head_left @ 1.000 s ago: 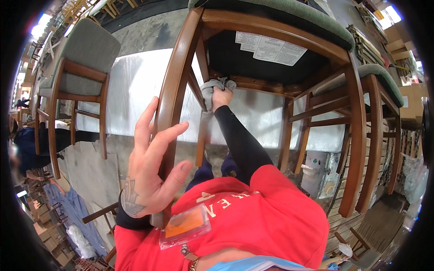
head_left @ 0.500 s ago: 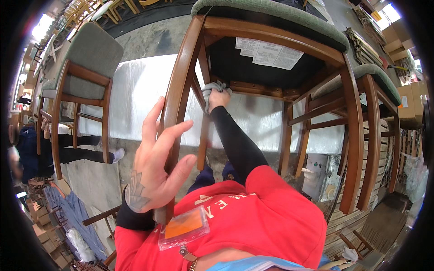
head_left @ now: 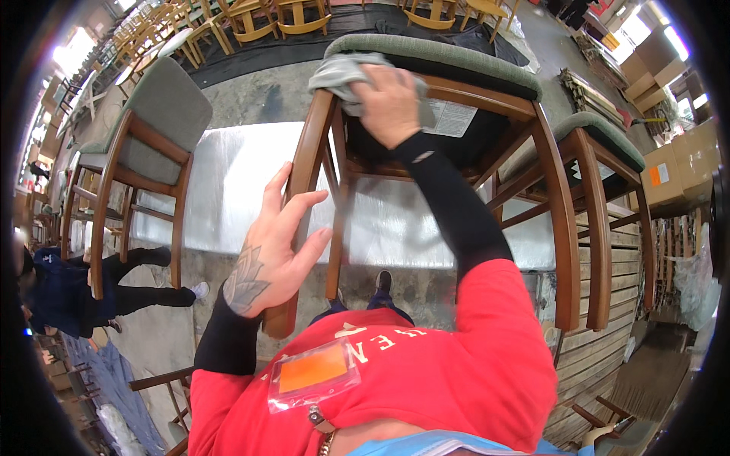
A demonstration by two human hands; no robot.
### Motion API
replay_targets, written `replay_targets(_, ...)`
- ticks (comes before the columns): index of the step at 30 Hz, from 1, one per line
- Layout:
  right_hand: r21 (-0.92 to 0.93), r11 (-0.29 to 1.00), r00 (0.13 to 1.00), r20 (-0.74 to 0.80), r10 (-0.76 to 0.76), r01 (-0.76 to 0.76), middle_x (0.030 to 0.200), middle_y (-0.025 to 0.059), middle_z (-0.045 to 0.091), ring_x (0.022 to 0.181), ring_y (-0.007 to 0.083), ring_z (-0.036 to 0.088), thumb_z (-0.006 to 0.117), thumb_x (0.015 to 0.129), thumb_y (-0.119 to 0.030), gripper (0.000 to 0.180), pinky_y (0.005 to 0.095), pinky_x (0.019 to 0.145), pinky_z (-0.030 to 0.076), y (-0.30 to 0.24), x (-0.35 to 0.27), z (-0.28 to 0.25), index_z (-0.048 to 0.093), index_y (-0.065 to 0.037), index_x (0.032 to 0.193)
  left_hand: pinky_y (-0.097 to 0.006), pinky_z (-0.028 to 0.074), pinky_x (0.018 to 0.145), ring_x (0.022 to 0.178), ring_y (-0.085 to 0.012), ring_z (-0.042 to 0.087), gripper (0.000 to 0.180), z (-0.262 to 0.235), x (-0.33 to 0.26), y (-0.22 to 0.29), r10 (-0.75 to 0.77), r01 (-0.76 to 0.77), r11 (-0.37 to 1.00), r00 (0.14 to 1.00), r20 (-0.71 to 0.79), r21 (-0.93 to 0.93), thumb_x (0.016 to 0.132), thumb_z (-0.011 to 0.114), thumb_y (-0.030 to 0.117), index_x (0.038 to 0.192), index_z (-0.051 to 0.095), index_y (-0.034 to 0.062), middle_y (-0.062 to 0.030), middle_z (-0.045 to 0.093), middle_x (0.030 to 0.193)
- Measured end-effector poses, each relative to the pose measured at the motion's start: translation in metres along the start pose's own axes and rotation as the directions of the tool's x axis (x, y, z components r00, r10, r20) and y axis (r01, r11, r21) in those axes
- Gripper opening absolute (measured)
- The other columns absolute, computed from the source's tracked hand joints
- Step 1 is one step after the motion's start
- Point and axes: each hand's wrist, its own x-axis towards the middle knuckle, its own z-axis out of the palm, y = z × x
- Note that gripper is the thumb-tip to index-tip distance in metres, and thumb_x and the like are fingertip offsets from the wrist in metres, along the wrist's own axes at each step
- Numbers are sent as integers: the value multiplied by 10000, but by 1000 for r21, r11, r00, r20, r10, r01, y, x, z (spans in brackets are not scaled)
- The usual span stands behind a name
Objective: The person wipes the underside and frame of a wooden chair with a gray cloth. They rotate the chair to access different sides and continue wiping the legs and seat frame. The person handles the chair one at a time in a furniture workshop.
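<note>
Head view, looking down over a red shirt (head_left: 426, 372) with an orange badge (head_left: 313, 370) clipped at the chest. Left hand (head_left: 270, 258) spread wide, fingers splayed and loose, palm pressed against the front leg (head_left: 300, 197) of a wooden chair (head_left: 563, 205) tipped up in front of the body; thumb curled round the leg's near side, not a closed fist. Right hand (head_left: 389, 102) reaching up at the end of a black sleeve (head_left: 449, 197), fingers bent down over a grey cloth (head_left: 338, 74) and pinning it against the top corner of the chair frame, just under the green padded seat (head_left: 449, 57). Cloth bunched, partly spilling left of the knuckles, touching both wood and cushion edge. White paper label (head_left: 450, 118) stuck on the dark underside of the seat, just right of that hand. Second green-seated chair (head_left: 601, 137) close behind on the right, a third chair (head_left: 144, 144) with a grey-green back standing well apart on the left. Silvery sheet (head_left: 228, 182) below the chairs. Another person in dark clothes (head_left: 68, 289) at the left rim. Cardboard boxes (head_left: 669, 175) at the right.
</note>
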Motion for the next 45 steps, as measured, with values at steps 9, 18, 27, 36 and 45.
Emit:
replay_targets(9, -296, 928, 967, 47, 251, -227, 1272, 129, 592, 1255, 333, 512, 754, 686, -222, 458, 525, 1113, 342, 48, -34, -43, 699, -113, 1128, -465, 470, 1036, 1282, -452, 558, 423, 6, 1, -2, 15, -16, 999, 999, -47, -34, 932, 679, 259, 1316, 612, 94, -276, 332, 1577)
replay_targets(18, -178, 984, 997, -78, -2, -12, 1276, 147, 540, 1245, 337, 476, 573, 908, -237, 271, 558, 1073, 321, -11, 6, 22, 648, -134, 1148, -456, 507, 998, 1206, -442, 616, 409, 0, 3, 12, -2, -2, 996, 999, -48, -86, 918, 701, 214, 1294, 622, 74, -253, 346, 1573)
replay_targets(27, -201, 979, 998, 57, -9, 20, 1172, 137, 562, 1131, 328, 518, 577, 899, -224, 249, 502, 982, 377, -3, 15, 7, 662, -138, 1117, -458, 496, 1023, 1268, -451, 585, 412, 4, 5, 13, -10, 7, 995, 999, -37, -96, 928, 686, 236, 1307, 625, 87, -292, 326, 1585)
replay_targets(36, -337, 941, 998, 65, 14, 9, 1167, 157, 614, 1141, 347, 557, 702, 766, -199, 326, 506, 946, 433, -7, 15, 11, 699, -79, 1069, -466, 362, 1170, 1450, -432, 402, 486, 13, 6, -17, 104, -115, 976, 992, -72, -186, 928, 664, 280, 1368, 608, 81, -325, 359, 1564)
replay_targets(45, -452, 889, 990, 83, 117, -67, 1339, 123, 571, 1217, 365, 559, 680, 856, -262, 406, 493, 973, 471, 11, 10, 27, 609, -114, 1228, -470, 385, 1134, 1312, -492, 492, 507, 24, -5, -13, 40, -99, 907, 988, -149, -409, 906, 656, 375, 1282, 596, 40, -372, 297, 1560)
